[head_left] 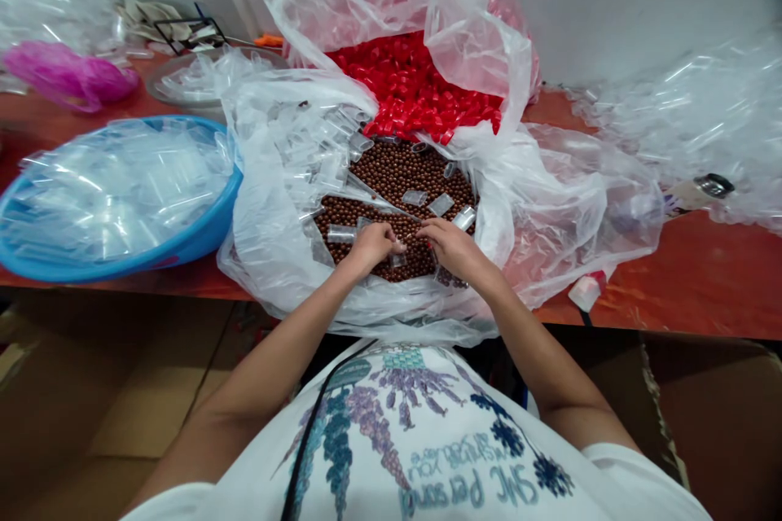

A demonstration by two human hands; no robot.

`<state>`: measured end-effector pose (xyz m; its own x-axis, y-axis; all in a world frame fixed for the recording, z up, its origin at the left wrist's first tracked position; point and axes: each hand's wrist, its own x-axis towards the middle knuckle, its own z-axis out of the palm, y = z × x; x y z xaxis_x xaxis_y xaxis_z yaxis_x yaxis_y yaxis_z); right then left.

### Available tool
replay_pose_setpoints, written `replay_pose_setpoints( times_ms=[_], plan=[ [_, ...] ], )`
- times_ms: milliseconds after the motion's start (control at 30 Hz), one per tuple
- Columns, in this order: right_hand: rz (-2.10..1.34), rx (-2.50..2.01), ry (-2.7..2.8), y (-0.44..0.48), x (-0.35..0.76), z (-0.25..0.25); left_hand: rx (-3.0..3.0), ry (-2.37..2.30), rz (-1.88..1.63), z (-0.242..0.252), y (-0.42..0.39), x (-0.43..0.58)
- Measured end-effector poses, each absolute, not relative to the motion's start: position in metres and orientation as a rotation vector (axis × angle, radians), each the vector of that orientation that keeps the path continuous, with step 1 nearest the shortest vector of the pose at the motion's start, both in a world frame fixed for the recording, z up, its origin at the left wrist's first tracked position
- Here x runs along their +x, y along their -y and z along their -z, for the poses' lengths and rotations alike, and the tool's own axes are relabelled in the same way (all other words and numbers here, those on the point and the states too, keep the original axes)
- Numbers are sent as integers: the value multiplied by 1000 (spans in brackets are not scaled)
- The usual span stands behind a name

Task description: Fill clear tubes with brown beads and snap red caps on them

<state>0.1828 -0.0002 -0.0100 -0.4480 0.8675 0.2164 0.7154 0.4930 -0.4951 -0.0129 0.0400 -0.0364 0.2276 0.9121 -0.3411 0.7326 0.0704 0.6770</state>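
Brown round beads (397, 175) fill an open white plastic bag (262, 260) in front of me. My left hand (374, 247) is over the beads, closed in a pinch, with a small clear plastic piece (397, 260) at its fingertips. Close by on the right, my right hand (453, 247) has its fingers bent and pressed together. A speck of red shows at its fingertips; whether that is a held piece I cannot make out. Short clear plastic tubes (441, 204) lie on the beads, and more clear tubes (330, 167) are heaped along the bag's left side.
Behind the beads, small red plastic pieces (421, 85) fill another bag. A blue basin (201, 248) of clear plastic pieces stands left, near a pink bag (73, 75). Clear plastic (690, 114) is piled at right on the red table (690, 277). Cardboard boxes (140, 391) stand below the edge.
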Motion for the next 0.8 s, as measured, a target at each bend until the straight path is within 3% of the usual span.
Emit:
replay_pose_setpoints(
  times_ms=[800],
  plan=[
    [-492, -1331, 2202, -31, 202, 16, 603, -894, -533, 26, -26, -28]
  ],
)
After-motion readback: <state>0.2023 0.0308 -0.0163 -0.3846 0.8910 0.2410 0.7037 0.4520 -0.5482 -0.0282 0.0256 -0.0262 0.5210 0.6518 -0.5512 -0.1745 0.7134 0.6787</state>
